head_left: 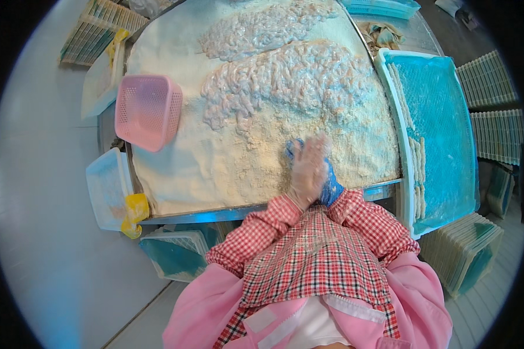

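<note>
My left hand (310, 171), in a thin whitish glove, lies across my right hand (332, 185), which wears a blue glove. The left fingers are stretched out and slightly blurred at the tips. Most of the right hand is covered, so its fingers and anything between the palms are hidden. Both hands are over pale yellow crumbs (256, 168) near the table's front edge. Just beyond them lies a broad heap of wet, glossy, pinkish-white strips (291, 78), with a second heap (262, 29) farther back.
To the right, a white-rimmed tray with blue mesh (439, 145) holds pale coated sticks (417, 168) along its left side. A pink perforated basket (142, 110) stands on the left. Stacked trays (468, 253) flank the table, and a white bin (108, 189) with yellow cloth sits front left.
</note>
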A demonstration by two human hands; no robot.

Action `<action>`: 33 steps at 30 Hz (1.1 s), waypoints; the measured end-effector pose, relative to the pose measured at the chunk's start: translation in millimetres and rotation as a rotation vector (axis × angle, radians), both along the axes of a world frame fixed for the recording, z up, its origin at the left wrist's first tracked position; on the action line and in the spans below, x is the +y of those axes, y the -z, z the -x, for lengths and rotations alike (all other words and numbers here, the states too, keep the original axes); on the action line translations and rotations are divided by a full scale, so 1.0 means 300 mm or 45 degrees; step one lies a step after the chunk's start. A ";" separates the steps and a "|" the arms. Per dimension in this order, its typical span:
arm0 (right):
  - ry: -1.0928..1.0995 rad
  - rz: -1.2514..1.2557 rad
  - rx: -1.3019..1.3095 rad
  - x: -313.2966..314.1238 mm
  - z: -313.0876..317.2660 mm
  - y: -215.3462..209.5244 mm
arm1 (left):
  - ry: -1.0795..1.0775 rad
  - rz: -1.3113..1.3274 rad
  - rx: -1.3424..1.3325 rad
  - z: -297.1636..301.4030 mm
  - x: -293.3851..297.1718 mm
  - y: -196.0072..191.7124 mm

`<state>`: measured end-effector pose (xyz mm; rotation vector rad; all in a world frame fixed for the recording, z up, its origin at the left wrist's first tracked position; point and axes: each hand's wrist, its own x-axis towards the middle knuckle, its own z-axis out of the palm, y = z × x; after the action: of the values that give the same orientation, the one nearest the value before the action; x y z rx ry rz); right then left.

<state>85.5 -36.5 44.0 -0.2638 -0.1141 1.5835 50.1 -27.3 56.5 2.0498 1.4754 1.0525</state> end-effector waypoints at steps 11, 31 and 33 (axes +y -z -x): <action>-0.497 0.379 -0.348 0.060 -0.167 -0.008 | -0.071 0.122 0.026 -0.022 0.047 -0.030; -0.811 0.434 -0.469 0.098 -0.182 0.060 | -0.412 0.334 0.184 0.174 0.018 0.047; -0.402 0.262 -0.721 0.068 -0.086 0.056 | -0.354 0.190 0.220 0.035 0.020 0.034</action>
<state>111.3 -16.0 27.3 -0.8888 -0.4499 1.7956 39.5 -21.4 46.3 1.9089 1.9091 0.8494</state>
